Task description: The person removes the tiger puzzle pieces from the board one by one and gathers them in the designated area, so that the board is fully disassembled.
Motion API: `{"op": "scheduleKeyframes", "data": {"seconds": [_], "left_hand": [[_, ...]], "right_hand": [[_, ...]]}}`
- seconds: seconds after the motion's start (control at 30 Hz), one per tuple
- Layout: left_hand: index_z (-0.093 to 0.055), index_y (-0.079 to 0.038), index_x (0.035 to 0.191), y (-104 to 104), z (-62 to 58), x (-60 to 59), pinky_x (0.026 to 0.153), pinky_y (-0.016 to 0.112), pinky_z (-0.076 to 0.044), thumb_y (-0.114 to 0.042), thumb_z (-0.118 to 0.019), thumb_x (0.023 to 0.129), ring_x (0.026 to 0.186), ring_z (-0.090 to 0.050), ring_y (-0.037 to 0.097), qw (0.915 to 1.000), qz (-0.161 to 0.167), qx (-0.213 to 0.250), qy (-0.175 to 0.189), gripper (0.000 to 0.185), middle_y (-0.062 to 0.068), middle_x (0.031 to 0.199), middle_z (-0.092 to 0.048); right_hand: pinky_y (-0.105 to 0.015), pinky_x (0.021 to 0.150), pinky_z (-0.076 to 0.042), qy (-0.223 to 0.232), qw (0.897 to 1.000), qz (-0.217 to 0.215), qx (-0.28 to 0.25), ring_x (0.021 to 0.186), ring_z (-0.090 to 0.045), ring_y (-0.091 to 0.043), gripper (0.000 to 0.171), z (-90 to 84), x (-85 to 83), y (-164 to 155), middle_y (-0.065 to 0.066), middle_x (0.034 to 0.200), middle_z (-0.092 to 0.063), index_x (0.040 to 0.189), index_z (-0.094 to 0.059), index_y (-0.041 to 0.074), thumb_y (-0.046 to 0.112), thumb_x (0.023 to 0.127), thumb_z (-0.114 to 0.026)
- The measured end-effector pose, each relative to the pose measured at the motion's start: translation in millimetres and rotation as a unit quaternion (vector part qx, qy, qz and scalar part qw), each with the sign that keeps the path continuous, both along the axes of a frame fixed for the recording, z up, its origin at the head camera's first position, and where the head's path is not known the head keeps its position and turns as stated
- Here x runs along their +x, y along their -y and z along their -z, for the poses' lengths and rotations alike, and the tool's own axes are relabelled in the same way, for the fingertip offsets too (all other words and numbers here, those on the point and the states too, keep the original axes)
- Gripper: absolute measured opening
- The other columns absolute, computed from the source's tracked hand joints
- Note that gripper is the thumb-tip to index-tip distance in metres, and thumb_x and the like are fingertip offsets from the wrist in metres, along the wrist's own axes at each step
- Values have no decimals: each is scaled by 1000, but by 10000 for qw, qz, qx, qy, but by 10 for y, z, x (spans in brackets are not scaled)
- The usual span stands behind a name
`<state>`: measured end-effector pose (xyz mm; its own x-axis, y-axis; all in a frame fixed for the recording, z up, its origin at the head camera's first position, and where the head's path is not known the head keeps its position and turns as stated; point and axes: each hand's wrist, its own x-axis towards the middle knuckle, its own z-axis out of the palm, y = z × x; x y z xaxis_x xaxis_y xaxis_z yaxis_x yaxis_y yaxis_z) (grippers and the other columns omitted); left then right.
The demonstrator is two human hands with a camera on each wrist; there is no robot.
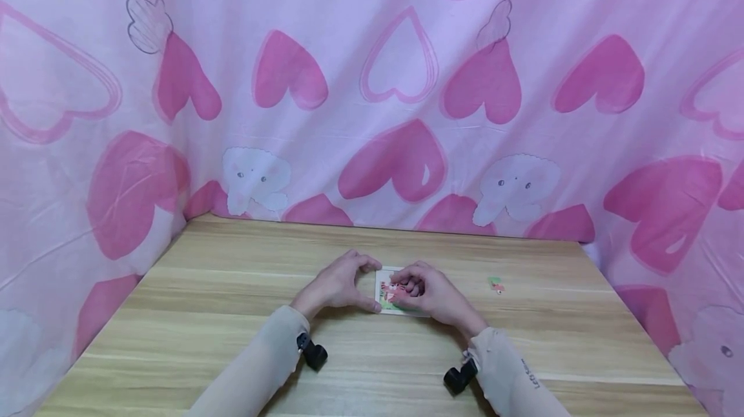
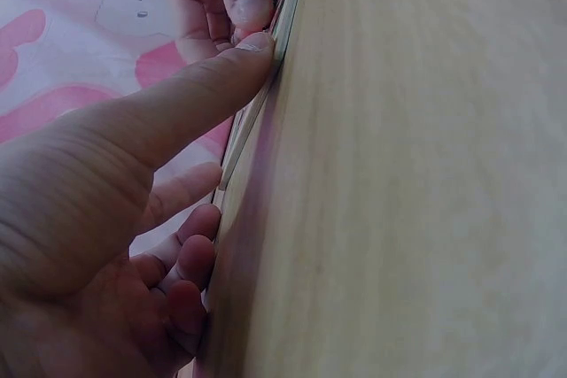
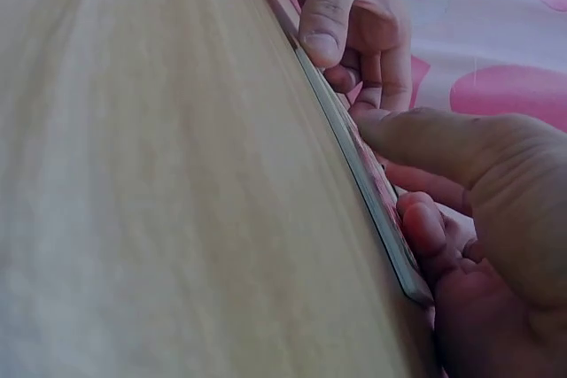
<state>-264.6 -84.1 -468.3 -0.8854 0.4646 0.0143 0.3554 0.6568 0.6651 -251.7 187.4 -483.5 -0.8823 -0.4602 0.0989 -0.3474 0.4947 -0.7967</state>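
A small flat picture puzzle board [image 1: 380,309] with a pale rim and a red cartoon animal lies on the table between my hands. My left hand [image 1: 341,280] holds its left side, thumb at the near corner and index finger at the far one. From the right, my right hand [image 1: 433,291] reaches over the board and covers much of it, thumb and index finger pinching a puzzle piece against the picture. That piece is mostly hidden by the fingers. In the right wrist view the board's edge [image 3: 363,174] runs along beside both hands.
A loose puzzle piece [image 1: 496,284] in green and red lies on the wooden table [image 1: 244,275], to the right of my right hand. Behind the table and at its sides hangs a pink heart-patterned curtain [image 1: 325,146]. Each sleeve carries a black wrist camera [image 1: 314,354].
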Motion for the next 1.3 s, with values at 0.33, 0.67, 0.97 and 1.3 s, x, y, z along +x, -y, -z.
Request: {"op": "scheduleKeyframes", "data": {"seconds": [0.33, 0.67, 0.97, 1.3], "left_hand": [[-70, -21, 147, 3, -18, 17, 112, 49, -52, -45, -108, 69, 121, -62, 22, 10000, 14, 30, 14, 90, 2, 131, -62], [-70, -18, 147, -7, -26, 16, 111, 50, -53, -47, -108, 70, 121, -63, 22, 9999, 89, -22, -58, 91, 4, 131, -63], [-70, -17, 147, 6, -27, 16, 113, 51, -51, -44, -108, 70, 123, -63, 25, 9999, 63, 58, -65, 90, 5, 132, -64], [-69, -17, 148, -3, -25, 25, 113, 50, -51, -44, -108, 70, 123, -62, 24, 10000, 2, 77, -15, 91, 6, 132, -63]], "right_hand": [[-24, 80, -53, -138, 9997, -35, 213, 95, -61, -18, 38, -34, 47, 41, -3, 111, -64, 131, -80, 16, 20, 95, -92], [-24, 83, -53, -52, 9996, -52, 255, 100, -59, -19, 36, -33, 63, 50, -2, 114, -62, 131, -77, 16, 21, 98, -89], [-25, 85, -54, -47, 9998, -92, 170, 100, -62, -19, 37, -49, 63, 76, -1, 116, -67, 130, -73, 14, 18, 97, -90], [-25, 82, -56, 91, 9999, -86, -1, 96, -66, -19, 34, -56, 46, 82, 0, 107, -72, 128, -75, 14, 15, 97, -89]]}}
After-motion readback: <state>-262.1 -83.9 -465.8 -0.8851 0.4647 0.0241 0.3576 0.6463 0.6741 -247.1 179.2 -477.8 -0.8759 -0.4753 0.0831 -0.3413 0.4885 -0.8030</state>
